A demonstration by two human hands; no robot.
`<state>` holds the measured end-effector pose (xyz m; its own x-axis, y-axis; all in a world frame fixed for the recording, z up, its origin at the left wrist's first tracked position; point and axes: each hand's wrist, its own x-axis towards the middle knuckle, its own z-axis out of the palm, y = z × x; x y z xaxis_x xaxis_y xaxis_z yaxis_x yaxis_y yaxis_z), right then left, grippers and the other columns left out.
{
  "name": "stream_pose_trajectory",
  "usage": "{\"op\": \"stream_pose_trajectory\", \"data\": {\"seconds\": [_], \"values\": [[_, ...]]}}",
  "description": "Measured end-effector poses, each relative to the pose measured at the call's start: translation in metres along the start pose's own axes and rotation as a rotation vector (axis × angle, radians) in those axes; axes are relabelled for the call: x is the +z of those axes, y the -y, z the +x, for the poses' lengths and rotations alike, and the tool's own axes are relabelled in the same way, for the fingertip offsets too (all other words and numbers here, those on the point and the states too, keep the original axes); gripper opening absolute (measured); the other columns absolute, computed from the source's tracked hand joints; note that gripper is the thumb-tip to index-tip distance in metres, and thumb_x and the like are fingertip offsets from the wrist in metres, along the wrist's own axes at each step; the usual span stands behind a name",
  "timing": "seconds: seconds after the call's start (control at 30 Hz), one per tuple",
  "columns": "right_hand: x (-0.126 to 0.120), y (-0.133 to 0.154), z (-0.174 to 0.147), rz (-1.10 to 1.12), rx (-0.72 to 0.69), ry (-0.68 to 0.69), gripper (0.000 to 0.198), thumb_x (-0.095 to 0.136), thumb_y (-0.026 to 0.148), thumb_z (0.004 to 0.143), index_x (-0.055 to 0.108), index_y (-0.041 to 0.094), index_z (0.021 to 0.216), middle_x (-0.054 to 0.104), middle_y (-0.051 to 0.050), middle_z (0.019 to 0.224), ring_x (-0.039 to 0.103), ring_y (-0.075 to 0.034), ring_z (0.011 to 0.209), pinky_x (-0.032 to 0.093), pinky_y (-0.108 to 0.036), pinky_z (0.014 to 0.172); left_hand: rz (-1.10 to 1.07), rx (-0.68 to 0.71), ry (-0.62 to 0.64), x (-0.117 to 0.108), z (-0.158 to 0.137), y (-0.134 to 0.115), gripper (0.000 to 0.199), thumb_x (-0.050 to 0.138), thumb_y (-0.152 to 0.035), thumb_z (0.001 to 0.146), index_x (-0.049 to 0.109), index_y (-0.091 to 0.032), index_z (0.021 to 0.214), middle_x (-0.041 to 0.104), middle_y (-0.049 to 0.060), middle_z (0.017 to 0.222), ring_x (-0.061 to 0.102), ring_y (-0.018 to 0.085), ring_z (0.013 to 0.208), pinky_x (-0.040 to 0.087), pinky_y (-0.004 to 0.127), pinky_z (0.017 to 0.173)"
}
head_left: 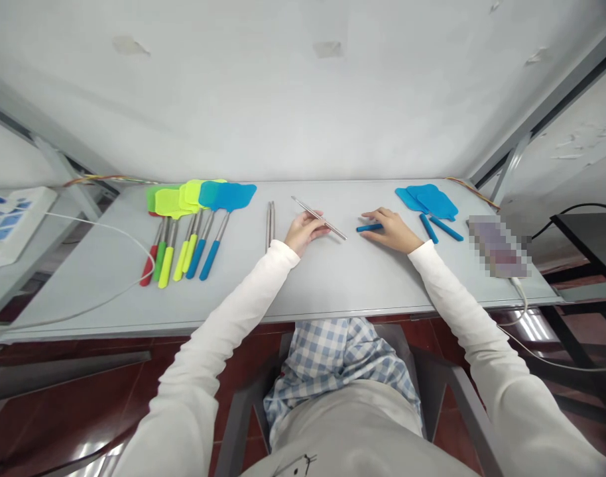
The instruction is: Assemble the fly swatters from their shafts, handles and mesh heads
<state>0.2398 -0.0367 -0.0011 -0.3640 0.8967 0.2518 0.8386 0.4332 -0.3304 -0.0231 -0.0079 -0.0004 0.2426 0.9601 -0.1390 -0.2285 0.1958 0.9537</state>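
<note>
My left hand (305,233) is closed around a slim metal rod (337,230), which slants from upper left to lower right above the table. Two similar metal rods (270,222) lie side by side just left of that hand. My right hand (392,229) curls its fingers over a blue handle grip (367,228), whose left end sticks out toward the rod; the grip and rod are apart. Two more blue grips (446,228) rest right of this hand, below several flat blue fly swatter heads (435,199).
Several fly swatters (228,194) with red, green, yellow and blue handles lie at the left of the grey table (327,285). A blurred phone (499,246) with a white cable is at the right. Another cable (104,225) crosses the left side. A white wall stands behind.
</note>
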Motion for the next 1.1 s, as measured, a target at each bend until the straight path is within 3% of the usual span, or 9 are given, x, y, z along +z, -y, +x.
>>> {"op": "stream_pose_trajectory", "data": {"seconds": [0.2, 0.33, 0.57, 0.8, 0.97, 1.1], "values": [[-0.002, -0.008, -0.002, -0.041, 0.030, 0.001, 0.029, 0.051, 0.042, 0.090, 0.065, 0.020, 0.103, 0.062, -0.011, 0.101, 0.057, -0.026, 0.095, 0.036, -0.041, 0.088, -0.129, 0.076, -0.088, -0.003, 0.001, 0.002, 0.014, 0.061, -0.009, 0.077, 0.054, -0.016, 0.087, 0.066, 0.001, 0.086, 0.066, 0.011, 0.092, 0.050, 0.037, 0.101], [0.001, 0.002, 0.001, 0.092, -0.021, -0.072, 0.027, 0.049, 0.042, 0.092, 0.063, 0.021, 0.102, 0.065, -0.008, 0.097, 0.059, -0.022, 0.090, 0.037, -0.037, 0.085, -0.226, 0.084, -0.078, -0.002, 0.000, 0.001, 0.015, 0.062, -0.007, 0.075, 0.057, -0.015, 0.086, 0.067, 0.001, 0.084, 0.067, 0.011, 0.090, 0.049, 0.036, 0.103], [0.001, 0.018, 0.001, 0.111, -0.077, -0.173, 0.024, 0.050, 0.039, 0.093, 0.064, 0.021, 0.101, 0.066, -0.007, 0.096, 0.059, -0.022, 0.087, 0.039, -0.036, 0.080, -0.266, 0.100, -0.075, 0.000, -0.004, -0.001, 0.016, 0.065, -0.007, 0.073, 0.058, -0.016, 0.085, 0.069, 0.000, 0.082, 0.068, 0.011, 0.090, 0.047, 0.036, 0.104], [0.004, 0.026, 0.001, 0.182, -0.124, -0.247, 0.024, 0.054, 0.042, 0.091, 0.063, 0.021, 0.099, 0.064, -0.006, 0.091, 0.058, -0.019, 0.080, 0.041, -0.035, 0.078, -0.180, 0.105, 0.043, 0.003, -0.009, 0.003, 0.027, 0.077, -0.017, 0.067, 0.058, -0.016, 0.086, 0.072, 0.005, 0.098, 0.066, 0.016, 0.104, 0.044, 0.038, 0.105], [0.010, 0.035, -0.001, 0.183, -0.181, -0.235, 0.025, 0.052, 0.044, 0.092, 0.062, 0.021, 0.097, 0.064, -0.005, 0.087, 0.057, -0.018, 0.079, 0.040, -0.034, 0.076, -0.111, 0.014, 0.188, 0.010, -0.014, 0.009, 0.032, 0.079, -0.027, 0.067, 0.061, -0.016, 0.091, 0.070, 0.009, 0.113, 0.067, 0.019, 0.101, 0.048, 0.039, 0.099], [0.010, 0.039, -0.001, 0.175, -0.172, -0.234, 0.028, 0.050, 0.046, 0.092, 0.063, 0.022, 0.097, 0.063, -0.005, 0.086, 0.057, -0.018, 0.078, 0.040, -0.034, 0.076, -0.138, -0.008, 0.223, 0.011, -0.015, 0.010, 0.036, 0.079, -0.029, 0.068, 0.059, -0.017, 0.095, 0.071, 0.010, 0.110, 0.068, 0.019, 0.099, 0.049, 0.038, 0.096]]}}
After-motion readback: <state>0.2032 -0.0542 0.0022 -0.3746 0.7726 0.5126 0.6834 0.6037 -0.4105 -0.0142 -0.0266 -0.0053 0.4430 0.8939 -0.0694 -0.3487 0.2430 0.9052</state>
